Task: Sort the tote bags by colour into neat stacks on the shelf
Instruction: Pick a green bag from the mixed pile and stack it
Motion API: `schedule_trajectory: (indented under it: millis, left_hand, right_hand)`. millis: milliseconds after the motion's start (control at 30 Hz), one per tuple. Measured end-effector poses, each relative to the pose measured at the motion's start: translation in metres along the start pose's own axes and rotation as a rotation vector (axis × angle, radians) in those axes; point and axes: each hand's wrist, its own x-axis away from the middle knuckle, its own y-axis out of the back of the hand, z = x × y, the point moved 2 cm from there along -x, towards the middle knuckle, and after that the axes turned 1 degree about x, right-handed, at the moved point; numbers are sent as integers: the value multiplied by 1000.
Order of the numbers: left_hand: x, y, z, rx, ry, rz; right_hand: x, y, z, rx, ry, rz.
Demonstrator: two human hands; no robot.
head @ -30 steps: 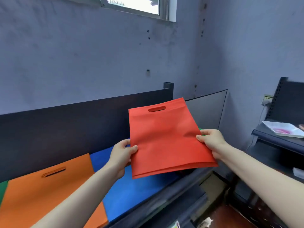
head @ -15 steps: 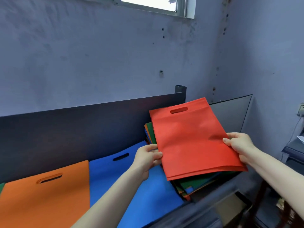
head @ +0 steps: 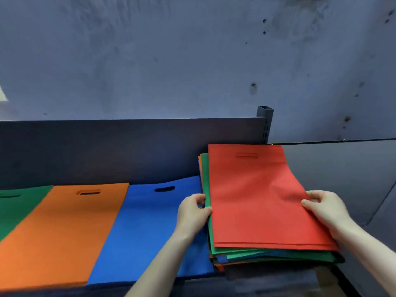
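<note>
Fingers [head: 311,204] of left hand [head: 190,213] and right hand [head: 328,211] pinch red tote bag [head: 257,200] edges atop mixed pile [head: 246,257] at shelf [head: 192,286] right end; green stack [head: 17,207], orange stack [head: 64,228], blue stack [head: 150,228] begun, no red one yet, pile mostly unsorted.

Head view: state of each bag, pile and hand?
red tote bag: atop mixed pile.
mixed pile: unsorted, uneven.
blue tote bag: flat on shelf.
orange tote bag: flat on shelf.
green tote bag: flat, partly cropped.
left hand: grips red bag.
right hand: grips red bag.
</note>
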Motion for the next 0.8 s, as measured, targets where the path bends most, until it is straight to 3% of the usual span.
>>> schedule_trajectory:
  millis: [233, 400, 567, 800]
  left_hand:
    - [10, -14, 6, 57, 113, -214]
    - [20, -29, -3, -95, 39, -347]
    - [23, -35, -11, -315, -98, -299]
    - [6, -28, -3, -363, -48, -189]
  right_hand:
    - [-6, 1, -9, 115, 132, 34]
    - [-10, 3, -15, 135, 148, 19]
    - [-11, 7, -20, 131, 122, -10]
    - [-7, 6, -16, 162, 81, -48]
